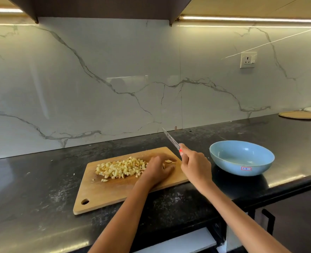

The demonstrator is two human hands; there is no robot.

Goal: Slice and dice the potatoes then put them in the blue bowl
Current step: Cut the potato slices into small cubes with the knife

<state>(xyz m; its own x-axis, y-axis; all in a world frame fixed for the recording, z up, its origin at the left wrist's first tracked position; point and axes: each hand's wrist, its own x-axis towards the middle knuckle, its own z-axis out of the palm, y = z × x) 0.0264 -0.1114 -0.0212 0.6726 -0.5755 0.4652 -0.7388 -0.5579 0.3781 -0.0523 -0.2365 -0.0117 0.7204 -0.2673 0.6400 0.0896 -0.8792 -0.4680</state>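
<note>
A heap of diced potato (120, 168) lies on the wooden cutting board (103, 194) on the black counter. My left hand (157, 170) rests flat on the board at the right end of the heap, fingers stretched over a few potato slices (169, 161). My right hand (194, 166) grips the handle of a knife (170, 138), whose blade points up and away to the left, lifted off the board. The blue bowl (241, 157) stands to the right of the board with nothing visible inside.
A marble backsplash runs behind the counter, with a wall socket (248, 59) at upper right. Flat round plates or mats (301, 114) lie at the far right of the counter. The counter's front edge curves near the bowl; a drawer handle (268, 220) shows below.
</note>
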